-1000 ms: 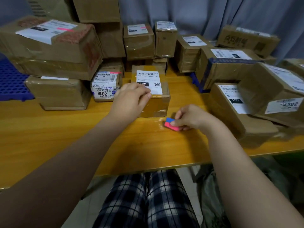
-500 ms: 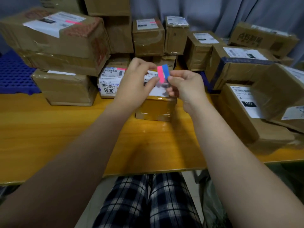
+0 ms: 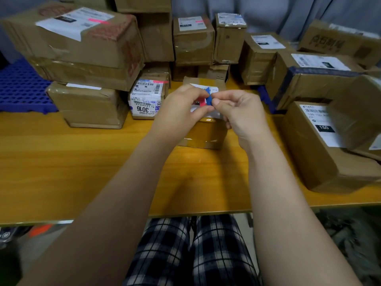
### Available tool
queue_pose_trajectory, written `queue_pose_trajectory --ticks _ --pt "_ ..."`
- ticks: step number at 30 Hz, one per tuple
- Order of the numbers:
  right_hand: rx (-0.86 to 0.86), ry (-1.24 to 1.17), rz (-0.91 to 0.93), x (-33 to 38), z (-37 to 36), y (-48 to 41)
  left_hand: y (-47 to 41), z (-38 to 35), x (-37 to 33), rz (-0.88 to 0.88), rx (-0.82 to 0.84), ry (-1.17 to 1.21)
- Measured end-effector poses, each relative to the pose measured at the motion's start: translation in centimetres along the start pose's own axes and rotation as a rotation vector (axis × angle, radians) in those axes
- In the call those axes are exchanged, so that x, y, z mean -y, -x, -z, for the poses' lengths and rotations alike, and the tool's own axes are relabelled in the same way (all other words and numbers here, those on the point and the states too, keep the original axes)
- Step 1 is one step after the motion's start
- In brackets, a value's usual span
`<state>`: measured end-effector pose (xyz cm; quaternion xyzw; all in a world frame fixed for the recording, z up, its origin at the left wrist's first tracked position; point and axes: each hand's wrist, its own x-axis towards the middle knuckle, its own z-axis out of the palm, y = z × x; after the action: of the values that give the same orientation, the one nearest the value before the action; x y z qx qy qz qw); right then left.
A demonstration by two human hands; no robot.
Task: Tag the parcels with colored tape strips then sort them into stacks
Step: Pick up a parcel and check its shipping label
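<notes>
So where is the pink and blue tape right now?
Middle of the head view: the pink and blue tape is pinched between the left hand and right hand, over the small parcel on the table.

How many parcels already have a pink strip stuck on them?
3. The large box topping the left stack, the small box at back centre, and the parcel marked 3016. Strips on hidden faces or blurred labels may be missed.

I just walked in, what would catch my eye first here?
Two hands meet mid-scene: the left hand and right hand together pinch pink and blue tape strips just above a small parcel. Behind and beside them, brown labelled boxes crowd the far side of the yellow wooden table.
</notes>
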<state>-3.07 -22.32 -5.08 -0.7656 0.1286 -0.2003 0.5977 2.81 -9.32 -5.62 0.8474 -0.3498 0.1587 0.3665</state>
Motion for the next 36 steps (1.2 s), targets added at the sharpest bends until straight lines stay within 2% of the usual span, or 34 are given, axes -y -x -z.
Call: queue_pose_trajectory --ticks 5,10,15,21,25,36 --pt "-0.011 -0.076 0.008 -0.2 0.2 0.5 0.3 -0.1 -0.4 0.032 -0.008 0.084" --pt "-0.014 -0.107 0.028 -0.1 0.4 0.9 0.5 -0.3 -0.5 0.021 -0.035 0.042" --pt "-0.037 -0.004 0.042 -0.4 0.1 0.6 0.2 -0.5 -0.6 0.115 -0.052 0.074" --pt "-0.007 -0.042 0.028 0.4 0.6 1.1 0.2 -0.6 -0.4 0.191 -0.041 0.326" --pt "0.074 -0.110 -0.007 1.2 0.8 1.0 0.2 0.0 -0.2 0.171 -0.014 0.431" --pt "0.158 -0.216 -0.114 0.2 1.1 1.0 0.6 1.7 0.3 0.115 0.094 0.393"
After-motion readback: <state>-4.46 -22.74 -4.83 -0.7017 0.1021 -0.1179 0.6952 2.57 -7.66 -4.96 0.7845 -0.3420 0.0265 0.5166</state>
